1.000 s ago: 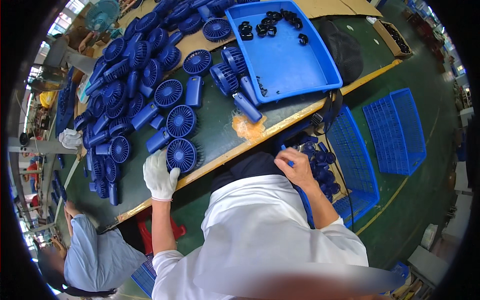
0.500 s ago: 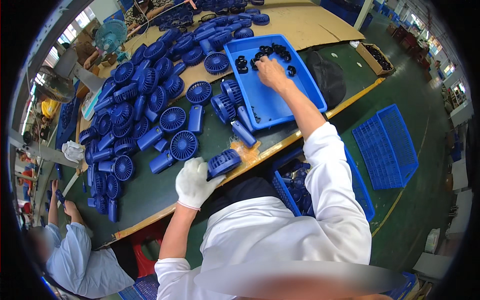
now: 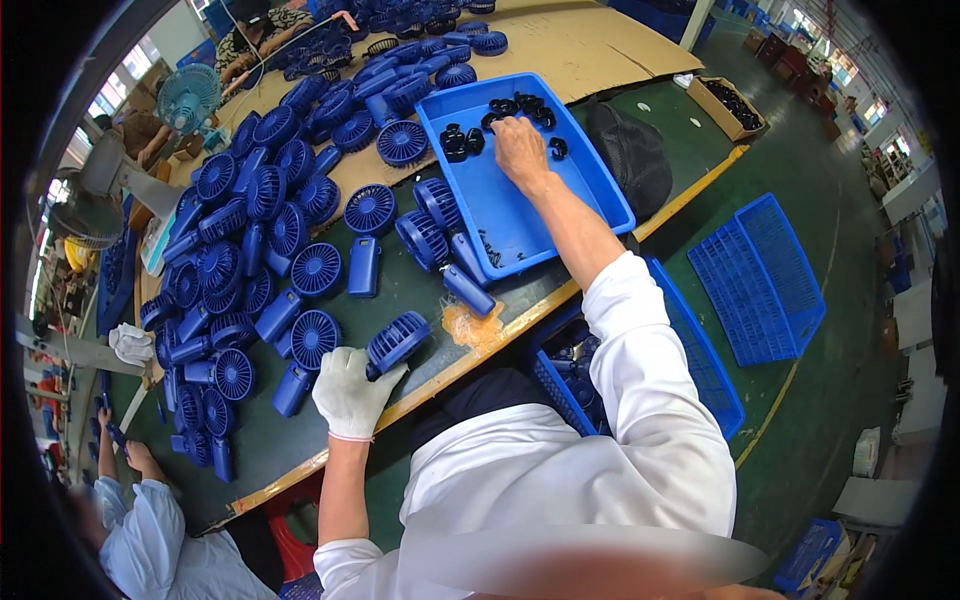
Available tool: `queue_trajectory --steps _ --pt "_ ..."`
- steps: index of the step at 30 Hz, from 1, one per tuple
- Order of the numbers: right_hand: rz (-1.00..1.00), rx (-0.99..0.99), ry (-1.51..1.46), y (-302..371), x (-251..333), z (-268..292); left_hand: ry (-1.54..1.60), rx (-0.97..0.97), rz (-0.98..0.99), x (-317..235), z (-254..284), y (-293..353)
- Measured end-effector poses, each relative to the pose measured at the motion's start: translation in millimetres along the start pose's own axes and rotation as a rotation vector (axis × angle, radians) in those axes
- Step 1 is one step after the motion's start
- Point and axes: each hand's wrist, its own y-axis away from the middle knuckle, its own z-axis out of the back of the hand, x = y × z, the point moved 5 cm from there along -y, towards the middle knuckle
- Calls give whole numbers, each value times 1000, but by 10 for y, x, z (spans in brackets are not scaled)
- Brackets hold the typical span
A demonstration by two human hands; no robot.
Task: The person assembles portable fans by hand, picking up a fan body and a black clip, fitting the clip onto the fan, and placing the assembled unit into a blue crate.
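single head-worn fisheye view, looking steeply down over the person's own shoulders – green worktable [image 3: 300, 450] close below, edges bending

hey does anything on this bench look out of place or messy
One thing: a crumpled orange scrap lies on the green table edge, unlike anything else there. The blue handheld fans lie in a loose heap, some overlapping, facing every way.

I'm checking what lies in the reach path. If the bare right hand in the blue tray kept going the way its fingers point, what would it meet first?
Most likely the cluster of small black plastic parts at the far end of the shallow blue plastic tray; the bare right hand has its fingertips already at them. Beyond lies the tray's far rim, though depth is hard to judge.
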Motion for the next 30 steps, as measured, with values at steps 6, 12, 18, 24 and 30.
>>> queue_trajectory --steps 6,12,18,24,30 --pt "39 -294 -178 -1 160 379 43 76 96 16 76 93" --pt "153 -443 -637 534 1221 1351 18 112 82 84 2 168" --pt "62 -276 -1065 1587 2072 1626 32 12 11 147 10 161" --pt "-156 -19 -1353 2051 2371 1494 1273 -264 844 467 -140 541" --pt "-226 197 -1600 2164 2597 1485 1671 -332 610 56 38 593"
